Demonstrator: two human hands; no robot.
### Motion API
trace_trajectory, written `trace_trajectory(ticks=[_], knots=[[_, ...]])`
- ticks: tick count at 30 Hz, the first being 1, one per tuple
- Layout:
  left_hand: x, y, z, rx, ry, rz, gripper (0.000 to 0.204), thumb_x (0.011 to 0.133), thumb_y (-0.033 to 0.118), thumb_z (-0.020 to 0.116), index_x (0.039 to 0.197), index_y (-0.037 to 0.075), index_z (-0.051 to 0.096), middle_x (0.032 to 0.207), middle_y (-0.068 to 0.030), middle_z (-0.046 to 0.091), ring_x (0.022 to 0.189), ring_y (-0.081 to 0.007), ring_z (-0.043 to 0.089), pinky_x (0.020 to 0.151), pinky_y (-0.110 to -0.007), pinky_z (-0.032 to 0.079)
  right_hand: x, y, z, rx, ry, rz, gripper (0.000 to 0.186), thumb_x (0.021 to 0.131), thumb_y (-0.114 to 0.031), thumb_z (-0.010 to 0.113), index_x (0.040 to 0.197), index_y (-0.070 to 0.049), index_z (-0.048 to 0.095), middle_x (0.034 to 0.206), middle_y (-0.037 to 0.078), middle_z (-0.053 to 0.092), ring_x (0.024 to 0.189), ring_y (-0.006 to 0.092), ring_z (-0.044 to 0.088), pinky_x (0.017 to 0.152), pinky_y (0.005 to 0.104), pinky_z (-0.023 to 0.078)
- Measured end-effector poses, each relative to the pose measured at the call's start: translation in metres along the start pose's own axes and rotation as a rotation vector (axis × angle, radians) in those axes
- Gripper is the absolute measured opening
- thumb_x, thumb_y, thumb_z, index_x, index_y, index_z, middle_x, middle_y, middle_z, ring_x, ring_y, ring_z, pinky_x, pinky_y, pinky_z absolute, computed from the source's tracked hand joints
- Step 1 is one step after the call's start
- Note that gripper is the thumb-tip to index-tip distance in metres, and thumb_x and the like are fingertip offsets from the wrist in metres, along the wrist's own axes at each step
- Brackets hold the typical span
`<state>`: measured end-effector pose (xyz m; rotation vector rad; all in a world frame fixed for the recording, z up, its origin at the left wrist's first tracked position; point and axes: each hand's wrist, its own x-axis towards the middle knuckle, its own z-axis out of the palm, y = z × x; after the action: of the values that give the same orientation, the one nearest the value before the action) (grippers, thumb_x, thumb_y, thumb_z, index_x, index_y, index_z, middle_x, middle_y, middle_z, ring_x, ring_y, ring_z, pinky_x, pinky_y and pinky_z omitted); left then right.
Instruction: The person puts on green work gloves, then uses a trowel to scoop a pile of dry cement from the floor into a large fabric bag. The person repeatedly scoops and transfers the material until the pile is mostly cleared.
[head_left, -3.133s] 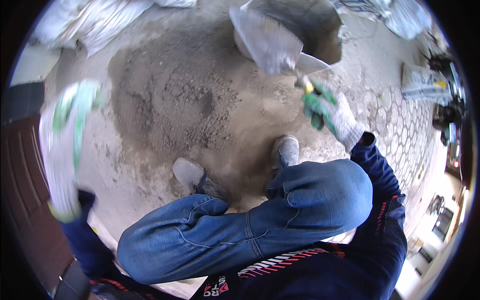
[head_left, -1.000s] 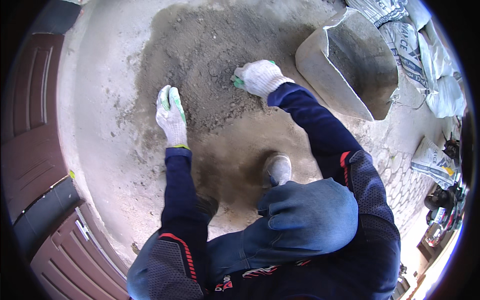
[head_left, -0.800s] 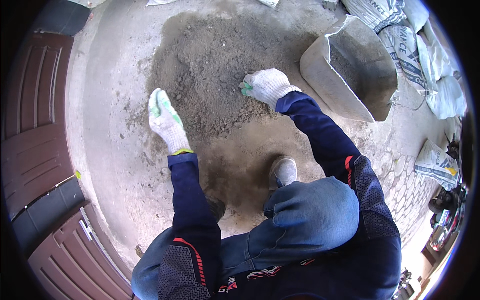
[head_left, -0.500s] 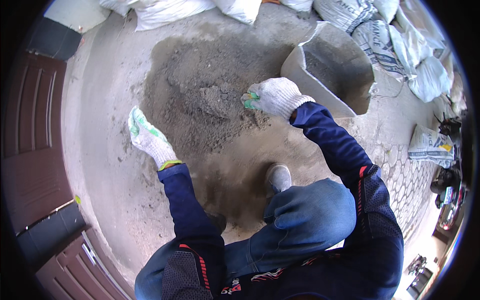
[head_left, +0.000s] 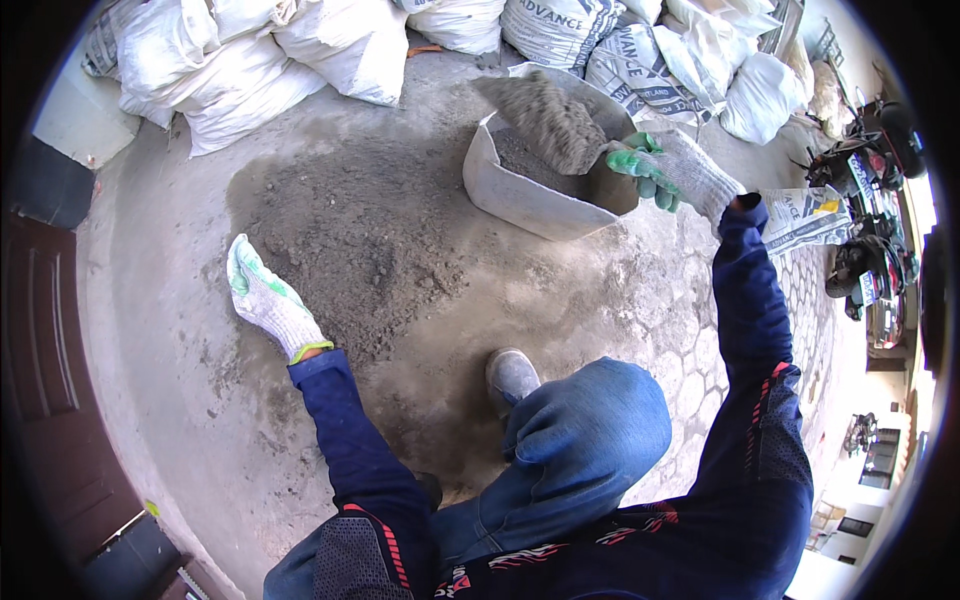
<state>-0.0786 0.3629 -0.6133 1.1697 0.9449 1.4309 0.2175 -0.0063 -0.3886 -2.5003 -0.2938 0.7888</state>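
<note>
Nearby, white sacks (head_left: 345, 45) crowd beyond the tub (head_left: 545, 212), perhaps touching it.

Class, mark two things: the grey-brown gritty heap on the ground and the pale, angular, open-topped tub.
Grey-brown gritty heap (head_left: 355, 235): head view, middle of its surface.
Pale, angular, open-topped tub (head_left: 520, 198): head view, near outer wall.

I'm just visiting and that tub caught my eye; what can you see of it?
The tub is off-white outside, stained grey within, thin-walled and plastic-looking, with an uneven rim. It sits on the ground, mouth upward, in front of sacks. Grey mix lies inside. The right hand holds a loaded trowel over the mouth; whether either touches the rim is unclear.
</note>
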Motion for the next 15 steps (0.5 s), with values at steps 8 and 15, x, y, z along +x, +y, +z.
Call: trace_trajectory(ticks=[8, 15], knots=[[0.016, -0.008, -0.008, 0.094, 0.035, 0.026, 0.032, 0.103, 0.018, 0.062, 0.123, -0.005, 0.071, 0.123, -0.0145, 0.073, 0.112, -0.0235, 0.069, 0.102, -0.038, 0.052, -0.007, 0.039, 0.027, 0.747, -0.139, -0.086, 0.051, 0.106, -0.052, 0.056, 0.106, -0.003, 0.067, 0.059, -0.004, 0.053, 0.041, 0.0069, 0.049, 0.038, 0.0240, 0.043], [0.053, -0.016, -0.004, 0.099, 0.065, -0.088, 0.046, 0.099, 0.024, 0.059, 0.135, -0.004, 0.064, 0.137, -0.0209, 0.065, 0.129, -0.0336, 0.062, 0.109, -0.047, 0.045, -0.069, 0.007, 0.088, 0.480, -0.322, -0.228, 0.035, 0.099, -0.025, 0.065, 0.120, 0.002, 0.062, 0.080, 0.004, 0.068, 0.055, 0.0120, 0.064, 0.048, 0.0234, 0.051]])
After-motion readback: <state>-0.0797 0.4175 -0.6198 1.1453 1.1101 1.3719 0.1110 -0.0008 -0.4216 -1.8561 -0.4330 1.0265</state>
